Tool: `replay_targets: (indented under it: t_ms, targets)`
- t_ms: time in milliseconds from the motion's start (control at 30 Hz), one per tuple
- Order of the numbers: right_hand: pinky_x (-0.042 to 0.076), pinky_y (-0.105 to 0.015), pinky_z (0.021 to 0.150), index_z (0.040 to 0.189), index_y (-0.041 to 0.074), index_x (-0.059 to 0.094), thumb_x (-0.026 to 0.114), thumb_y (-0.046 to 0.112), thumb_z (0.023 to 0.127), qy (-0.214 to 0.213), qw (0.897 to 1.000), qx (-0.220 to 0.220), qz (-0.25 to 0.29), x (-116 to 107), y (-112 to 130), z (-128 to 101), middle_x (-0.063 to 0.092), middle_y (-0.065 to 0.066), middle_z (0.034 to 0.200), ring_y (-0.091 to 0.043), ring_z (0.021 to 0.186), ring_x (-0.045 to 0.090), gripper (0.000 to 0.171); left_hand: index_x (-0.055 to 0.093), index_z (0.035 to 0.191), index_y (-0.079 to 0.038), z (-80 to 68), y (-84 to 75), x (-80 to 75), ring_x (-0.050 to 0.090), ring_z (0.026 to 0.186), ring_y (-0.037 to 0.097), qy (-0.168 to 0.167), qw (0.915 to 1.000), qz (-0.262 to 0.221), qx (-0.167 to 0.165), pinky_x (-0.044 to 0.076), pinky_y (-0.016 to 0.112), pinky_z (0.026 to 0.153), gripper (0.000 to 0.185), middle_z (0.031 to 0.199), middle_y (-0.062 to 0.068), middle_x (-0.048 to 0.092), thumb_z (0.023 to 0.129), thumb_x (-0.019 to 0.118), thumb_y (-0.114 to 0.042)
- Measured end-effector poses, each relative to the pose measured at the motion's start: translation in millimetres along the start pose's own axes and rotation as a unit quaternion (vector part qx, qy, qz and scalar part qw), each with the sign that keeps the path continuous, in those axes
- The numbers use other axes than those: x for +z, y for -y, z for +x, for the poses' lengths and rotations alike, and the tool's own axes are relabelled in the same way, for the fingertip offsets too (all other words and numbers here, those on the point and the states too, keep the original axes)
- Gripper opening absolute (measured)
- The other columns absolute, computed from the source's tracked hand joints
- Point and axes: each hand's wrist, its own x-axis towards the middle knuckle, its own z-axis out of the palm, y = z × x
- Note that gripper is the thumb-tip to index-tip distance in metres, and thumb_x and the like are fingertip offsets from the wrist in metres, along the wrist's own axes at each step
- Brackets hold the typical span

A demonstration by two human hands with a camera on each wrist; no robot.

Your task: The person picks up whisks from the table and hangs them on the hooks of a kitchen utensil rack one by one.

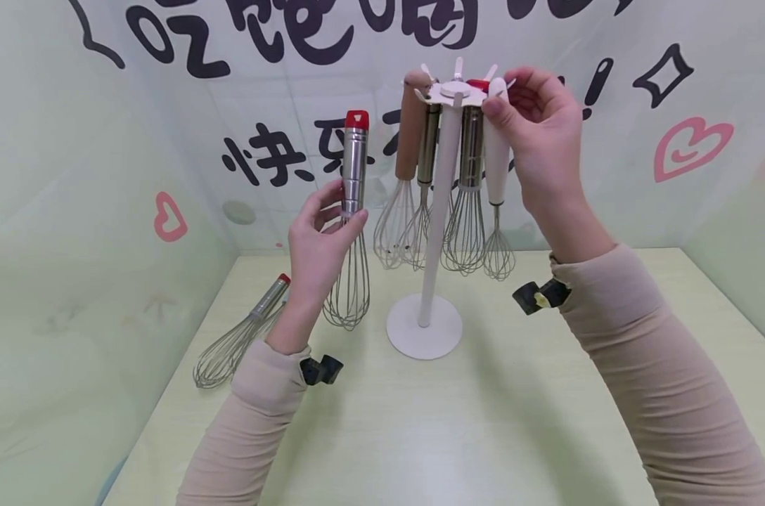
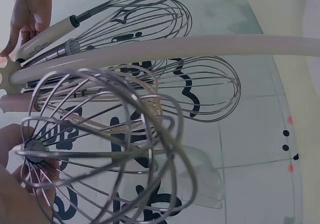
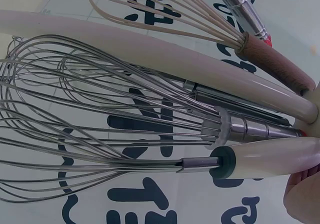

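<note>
My left hand holds a whisk with a steel handle and red cap, upright with its wires down, left of a white rack. Up at the rack's hooked top, my right hand pinches the upper end of a white-handled whisk between thumb and fingers. That whisk hangs wires-down by the right side of the top. Also on the rack are a wooden-handled whisk, a dark steel one and a thick steel one. The right wrist view shows the white handle reaching the fingers.
On the table's left side lies another steel-handled whisk with a red end, partly behind my left forearm. The rack's round white base stands on the pale table. A printed backdrop with black lettering closes off the back.
</note>
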Motion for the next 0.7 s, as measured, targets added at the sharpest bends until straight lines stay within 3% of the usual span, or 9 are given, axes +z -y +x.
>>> replay_targets:
  t_ms: [133,367,700]
  targets:
    - [0.048,-0.018,0.080,0.089,0.009,0.060,0.073,-0.002,0.077,-0.011,1.000,0.000,-0.002,5.6,0.5,-2.2,0.059,-0.002,0.089,-0.013,0.086,0.054,0.021,0.053,0.134,-0.009,-3.0,-6.2,0.7,0.059,0.106,0.014,-0.003,0.9999,-0.008,0.014,0.055,0.025,0.093,0.053,0.128,0.008,0.058,0.084,0.070,-0.005]
    - [0.048,-0.018,0.077,0.088,0.012,0.058,0.074,-0.003,0.077,-0.025,0.999,-0.013,-0.018,12.9,-3.5,-4.1,0.059,-0.001,0.088,-0.012,0.083,0.054,0.024,0.053,0.133,-0.007,-6.8,-15.0,2.1,0.059,0.105,0.012,-0.009,0.9984,-0.033,0.044,0.054,0.028,0.095,0.053,0.127,0.008,0.058,0.083,0.070,-0.004]
    - [0.048,-0.019,0.079,0.093,0.006,0.058,0.078,-0.001,0.073,-0.040,0.999,-0.004,0.012,18.7,-3.7,-7.0,0.058,-0.004,0.093,-0.014,0.085,0.053,0.029,0.053,0.133,-0.005,-8.8,-28.0,7.3,0.061,0.106,0.017,-0.005,0.9967,-0.045,0.067,0.055,0.025,0.094,0.053,0.128,0.010,0.058,0.083,0.070,-0.003]
